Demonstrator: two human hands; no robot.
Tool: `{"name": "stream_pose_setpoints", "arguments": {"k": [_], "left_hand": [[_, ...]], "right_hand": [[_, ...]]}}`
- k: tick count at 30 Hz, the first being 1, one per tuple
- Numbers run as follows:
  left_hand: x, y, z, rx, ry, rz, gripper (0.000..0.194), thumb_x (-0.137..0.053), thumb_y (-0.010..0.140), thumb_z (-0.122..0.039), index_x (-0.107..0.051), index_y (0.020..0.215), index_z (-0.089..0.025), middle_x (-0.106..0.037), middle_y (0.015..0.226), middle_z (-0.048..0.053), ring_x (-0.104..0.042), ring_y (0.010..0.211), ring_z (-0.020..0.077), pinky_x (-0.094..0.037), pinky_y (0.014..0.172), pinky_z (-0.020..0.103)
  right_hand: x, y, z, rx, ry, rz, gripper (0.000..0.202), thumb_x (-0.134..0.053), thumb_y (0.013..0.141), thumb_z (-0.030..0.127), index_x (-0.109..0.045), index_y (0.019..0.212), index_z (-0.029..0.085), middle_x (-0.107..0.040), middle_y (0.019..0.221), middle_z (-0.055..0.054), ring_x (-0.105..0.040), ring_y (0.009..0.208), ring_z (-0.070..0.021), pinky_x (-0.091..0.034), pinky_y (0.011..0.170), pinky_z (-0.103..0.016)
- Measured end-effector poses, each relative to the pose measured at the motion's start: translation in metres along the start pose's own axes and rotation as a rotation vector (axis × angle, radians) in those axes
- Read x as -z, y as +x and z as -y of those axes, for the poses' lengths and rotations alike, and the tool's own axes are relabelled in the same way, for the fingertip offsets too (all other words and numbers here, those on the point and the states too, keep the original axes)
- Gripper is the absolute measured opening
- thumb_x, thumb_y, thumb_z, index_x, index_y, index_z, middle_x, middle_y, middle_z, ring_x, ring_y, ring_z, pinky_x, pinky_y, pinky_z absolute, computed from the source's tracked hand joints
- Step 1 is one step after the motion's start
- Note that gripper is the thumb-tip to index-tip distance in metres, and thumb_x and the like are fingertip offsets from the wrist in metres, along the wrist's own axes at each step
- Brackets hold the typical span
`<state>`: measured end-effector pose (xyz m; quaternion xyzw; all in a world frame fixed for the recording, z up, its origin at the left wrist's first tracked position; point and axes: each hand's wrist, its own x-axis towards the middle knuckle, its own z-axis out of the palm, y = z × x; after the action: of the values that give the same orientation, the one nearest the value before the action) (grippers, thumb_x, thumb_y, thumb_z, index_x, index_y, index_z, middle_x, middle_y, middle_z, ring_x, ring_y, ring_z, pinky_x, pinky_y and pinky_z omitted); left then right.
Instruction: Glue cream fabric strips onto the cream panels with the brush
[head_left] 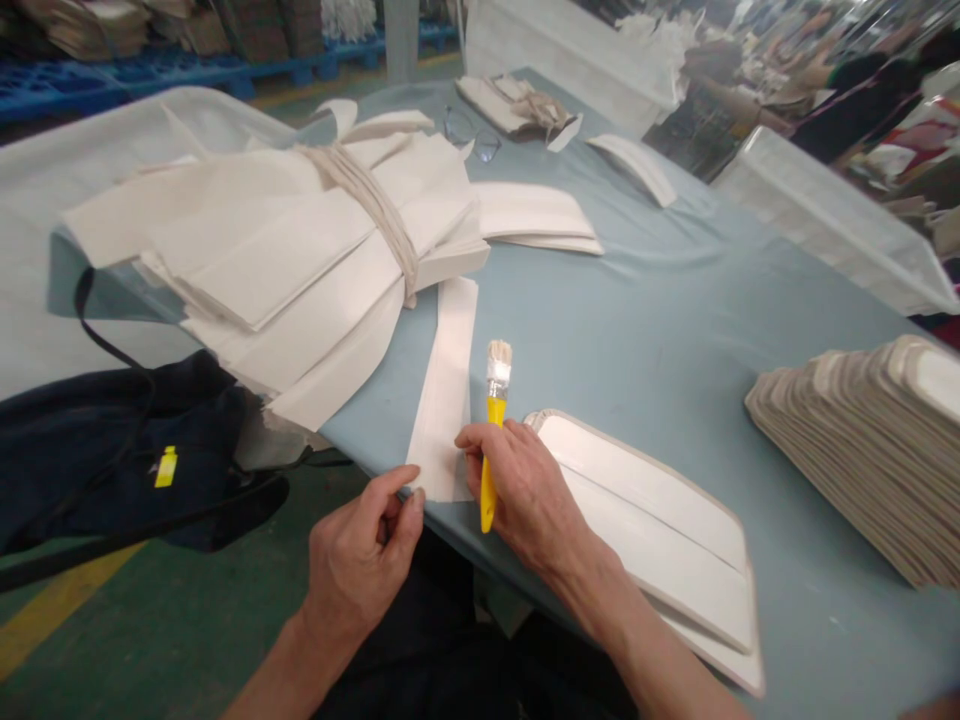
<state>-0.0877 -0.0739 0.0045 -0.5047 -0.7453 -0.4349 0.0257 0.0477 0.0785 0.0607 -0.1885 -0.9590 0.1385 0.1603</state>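
Note:
A yellow-handled brush (496, 400) stands out of my right hand (521, 485), bristles pointing away from me. The fingers of that hand are closed round the handle and rest by the right side of a narrow stack of white strips (446, 400). At the near left corner of this stack is my left hand (367, 545), thumb and forefinger bent toward each other at the table edge; whether a strip is between them is too small to tell. Right of my right hand lie white panels with rounded corners (652, 500), partly under my wrist and forearm.
A tied bundle of white pieces (300, 230) covers the table's left. More curved pieces (536, 212) and eyeglasses (486, 148) lie behind. A tall stack of panels (855, 440) stands at right. A dark bag (112, 440) hangs at left; white bins (832, 220) border the table.

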Motion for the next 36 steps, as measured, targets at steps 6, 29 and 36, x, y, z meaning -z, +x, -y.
{"name": "stream_pose_setpoints", "arguments": {"k": [6, 29, 36], "left_hand": [[-0.001, -0.001, 0.000, 0.008, -0.021, 0.012, 0.018, -0.060, 0.105, -0.029, -0.068, 0.119, -0.021, -0.059, 0.064, -0.010, -0.052, 0.046, 0.0048, -0.043, 0.053, 0.015], [0.000, -0.007, 0.004, 0.063, -0.084, 0.069, 0.023, -0.051, 0.108, -0.025, -0.067, 0.124, -0.020, -0.080, 0.103, 0.001, -0.073, 0.074, 0.0088, -0.054, 0.071, 0.015], [0.002, -0.007, 0.005, 0.095, -0.129, 0.107, 0.025, -0.047, 0.110, -0.025, -0.065, 0.127, -0.020, -0.079, 0.095, -0.002, -0.068, 0.062, 0.0061, -0.051, 0.065, 0.014]], "right_hand": [[0.007, -0.007, 0.013, 0.022, -0.069, -0.023, 0.029, -0.070, 0.093, 0.017, -0.056, 0.118, 0.021, -0.072, 0.106, -0.009, -0.063, 0.091, -0.0282, -0.050, 0.081, -0.039], [-0.015, -0.032, 0.040, -0.029, -0.016, -0.177, 0.040, -0.075, 0.098, 0.052, -0.054, 0.117, 0.023, -0.074, 0.120, -0.011, -0.066, 0.102, -0.0303, -0.050, 0.102, -0.048], [-0.008, -0.048, 0.045, -0.067, 0.020, -0.252, 0.022, -0.060, 0.110, 0.046, -0.053, 0.112, 0.025, -0.077, 0.113, -0.005, -0.067, 0.100, -0.0247, -0.043, 0.108, -0.044]]}}
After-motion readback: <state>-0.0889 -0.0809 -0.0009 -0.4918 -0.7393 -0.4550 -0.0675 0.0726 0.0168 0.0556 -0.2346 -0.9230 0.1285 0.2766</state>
